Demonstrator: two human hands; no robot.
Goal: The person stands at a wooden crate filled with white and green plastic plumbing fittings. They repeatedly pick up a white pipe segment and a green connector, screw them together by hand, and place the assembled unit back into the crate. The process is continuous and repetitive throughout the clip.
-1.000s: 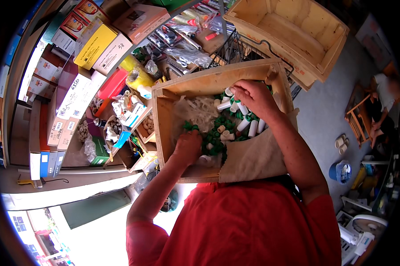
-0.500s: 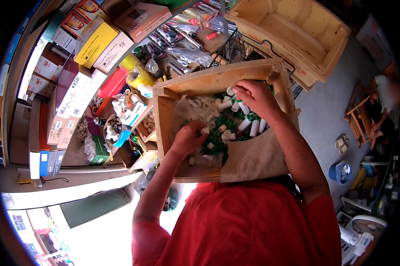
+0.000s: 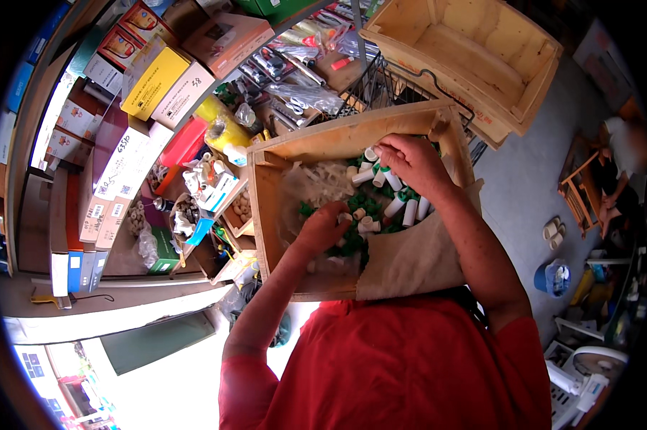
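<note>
A wooden crate (image 3: 338,140) sits in front of me, holding white and green plastic pipe fittings (image 3: 398,204) and a clear bag of white parts (image 3: 316,183). A beige cloth sack (image 3: 409,261) hangs over its near right corner. My left hand (image 3: 323,229) reaches into the middle of the crate, fingers curled over small white fittings. My right hand (image 3: 409,161) rests at the far side of the crate with its fingers closed on white fittings.
A second, empty wooden crate (image 3: 474,54) stands beyond, on a wire basket (image 3: 381,86). To the left, shelves hold cardboard boxes (image 3: 155,75), yellow tape rolls (image 3: 219,129), packets and small bins of parts. A person sits at the far right (image 3: 621,154).
My left hand has moved right and deeper into the crate, from the left pile toward the middle fittings. My right hand has stayed at the far side.
</note>
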